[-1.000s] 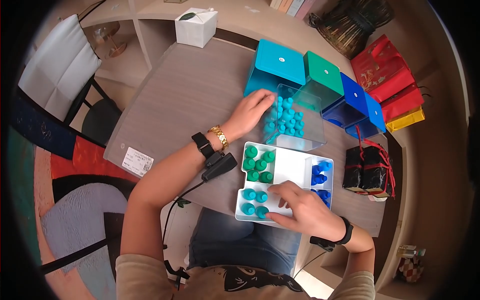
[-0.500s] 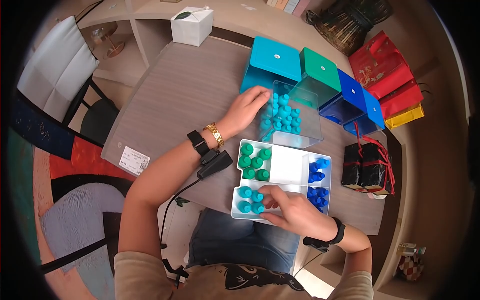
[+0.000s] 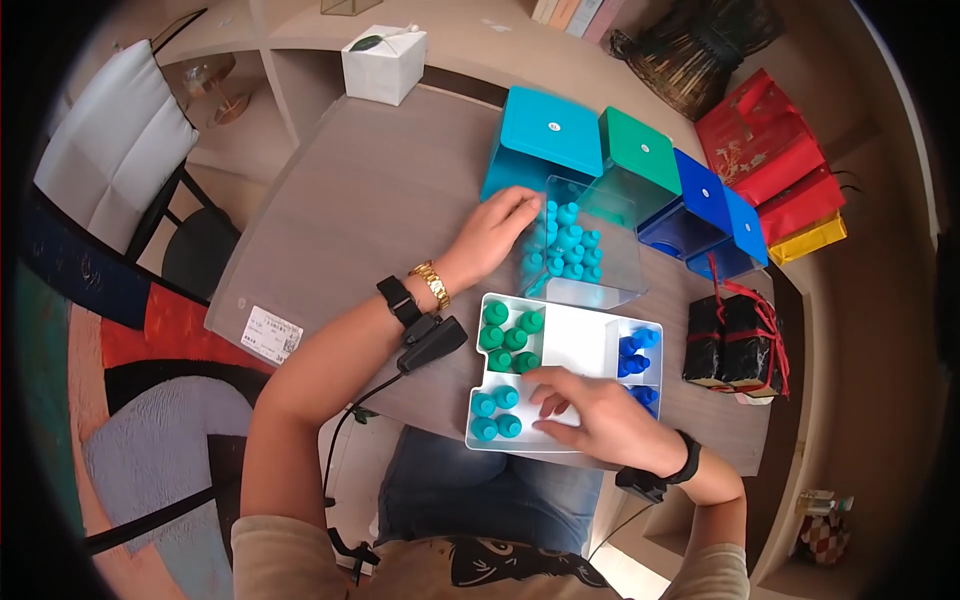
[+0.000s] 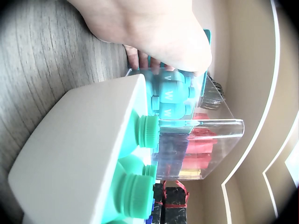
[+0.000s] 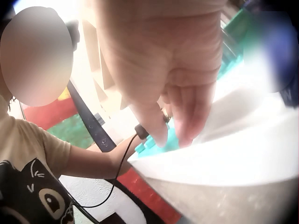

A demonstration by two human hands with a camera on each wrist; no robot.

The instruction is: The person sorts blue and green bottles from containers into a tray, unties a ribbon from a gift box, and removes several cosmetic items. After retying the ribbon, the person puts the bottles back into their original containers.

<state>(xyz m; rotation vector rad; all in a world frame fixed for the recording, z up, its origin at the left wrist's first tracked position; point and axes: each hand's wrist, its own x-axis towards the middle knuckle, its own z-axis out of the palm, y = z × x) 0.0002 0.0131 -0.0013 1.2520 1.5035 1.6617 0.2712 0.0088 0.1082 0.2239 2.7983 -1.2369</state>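
Note:
My left hand (image 3: 492, 237) holds the left side of a clear plastic bin (image 3: 617, 262); its fingers lie against the wall. Inside are several turquoise bottles (image 3: 568, 238) with screw caps. Below the bin sits a white compartment tray (image 3: 578, 342). Green bottles (image 3: 512, 338) fill its upper left compartment, several turquoise bottles (image 3: 496, 412) stand in the lower left one, and blue bottles (image 3: 637, 352) are at its right. My right hand (image 3: 610, 420) hovers over the lower middle of the tray, thumb and fingers apart, no bottle between them. It partly hides the lower blue bottles.
Behind the clear bin stand a turquoise box (image 3: 552, 130), a green box (image 3: 642, 150) and blue boxes (image 3: 705, 195). Black packages (image 3: 735, 340) tied with red cord are right of the tray. A white box (image 3: 384, 66) stands at the table's far edge; red bags (image 3: 765, 140) are at the back right.
My right hand moved left to the turquoise bottles in the tray, then drew back slightly to the right. Those bottles still stand in their compartment. The left hand stays at the clear bin.

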